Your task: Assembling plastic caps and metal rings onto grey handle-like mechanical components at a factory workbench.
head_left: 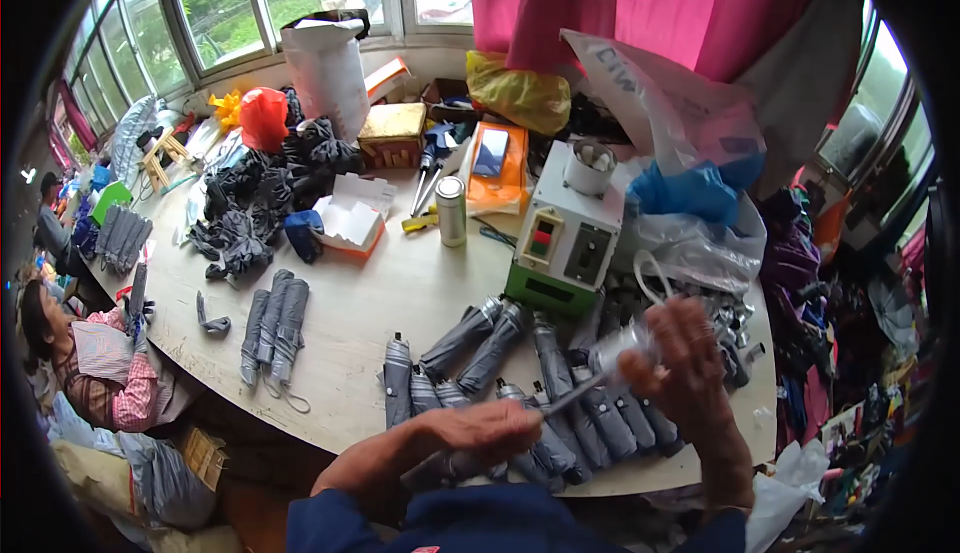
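Note:
My left hand [495, 425] is closed near the lower end of a thin metal umbrella shaft [572, 397]. At the shaft's upper right end is a silvery handle [622, 349], blurred by motion. My right hand [688, 358] is closed around that handle, and a white cord loop [652, 271] stands up beside it. Below and between my hands, several folded grey umbrellas [605, 423] lie side by side along the table's near edge. More grey umbrellas [465, 338] rest farther back, with silvery ends.
A white and green machine [565, 233] with buttons stands behind the umbrellas. Left of it are a metal can [451, 215], an open white box [352, 218] and dark crumpled fabric [250, 203]. Three tied umbrellas [275, 325] lie on the table's left; another person [100, 353] sits beyond.

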`<action>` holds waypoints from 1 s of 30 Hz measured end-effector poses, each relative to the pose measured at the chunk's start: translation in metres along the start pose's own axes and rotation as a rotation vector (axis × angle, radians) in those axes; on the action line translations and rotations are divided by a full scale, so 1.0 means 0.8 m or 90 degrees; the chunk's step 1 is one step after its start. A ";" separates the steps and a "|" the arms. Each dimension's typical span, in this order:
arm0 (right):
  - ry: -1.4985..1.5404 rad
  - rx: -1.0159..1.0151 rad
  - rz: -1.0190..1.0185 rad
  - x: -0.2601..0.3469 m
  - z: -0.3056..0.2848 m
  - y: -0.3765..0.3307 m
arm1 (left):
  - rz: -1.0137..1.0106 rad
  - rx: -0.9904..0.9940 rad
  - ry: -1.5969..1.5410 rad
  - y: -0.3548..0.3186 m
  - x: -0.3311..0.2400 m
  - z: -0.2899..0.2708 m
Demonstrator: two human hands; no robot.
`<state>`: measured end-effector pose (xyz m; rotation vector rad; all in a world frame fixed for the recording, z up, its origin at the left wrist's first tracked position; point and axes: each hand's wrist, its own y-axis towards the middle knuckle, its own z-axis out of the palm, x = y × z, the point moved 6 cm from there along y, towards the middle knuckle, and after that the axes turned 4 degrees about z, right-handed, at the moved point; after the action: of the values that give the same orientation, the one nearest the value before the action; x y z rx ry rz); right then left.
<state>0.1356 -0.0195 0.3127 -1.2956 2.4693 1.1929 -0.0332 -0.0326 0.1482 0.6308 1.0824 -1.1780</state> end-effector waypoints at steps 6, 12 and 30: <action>0.241 0.560 0.221 0.021 0.136 -0.039 | 0.003 -0.353 0.518 -0.010 0.025 -0.002; 0.351 0.414 0.061 0.071 0.140 -0.044 | 0.045 -0.408 0.516 -0.041 0.059 -0.021; 0.609 0.579 0.161 0.122 0.160 -0.056 | -0.149 -0.097 0.340 -0.058 0.137 -0.043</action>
<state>0.0755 -0.0101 0.1569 -1.3931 3.1286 -0.7788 -0.0873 -0.0626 0.0414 0.7334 1.7193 -1.1383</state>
